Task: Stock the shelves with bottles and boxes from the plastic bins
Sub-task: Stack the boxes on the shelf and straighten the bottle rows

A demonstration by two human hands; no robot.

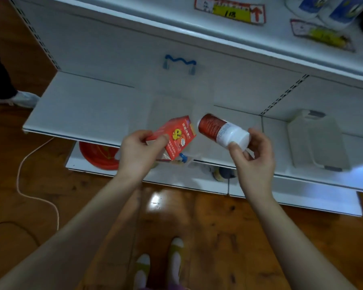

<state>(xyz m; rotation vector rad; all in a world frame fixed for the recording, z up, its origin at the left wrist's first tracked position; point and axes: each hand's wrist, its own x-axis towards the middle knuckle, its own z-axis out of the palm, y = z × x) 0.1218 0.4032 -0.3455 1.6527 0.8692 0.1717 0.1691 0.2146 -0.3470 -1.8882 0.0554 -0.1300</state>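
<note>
My left hand (137, 151) grips a red box (177, 136) with a yellow cartoon face, held tilted over the front edge of the white shelf (82, 114). My right hand (255, 158) pinches the white cap end of a red-labelled bottle (220, 129), which lies nearly sideways in the air beside the box. Both items hover above a clear plastic bin (176, 95) with blue handles that stands on the shelf. Box and bottle sit close together without touching.
A second pale plastic bin (316, 141) rests on the shelf to the right. Price tags and blue-white bottles (310, 7) line the upper shelf. A red basin (99, 155) lies on the bottom shelf. A white cord (21, 174) trails over the wooden floor. Another person's shoe (23, 99) is at the left.
</note>
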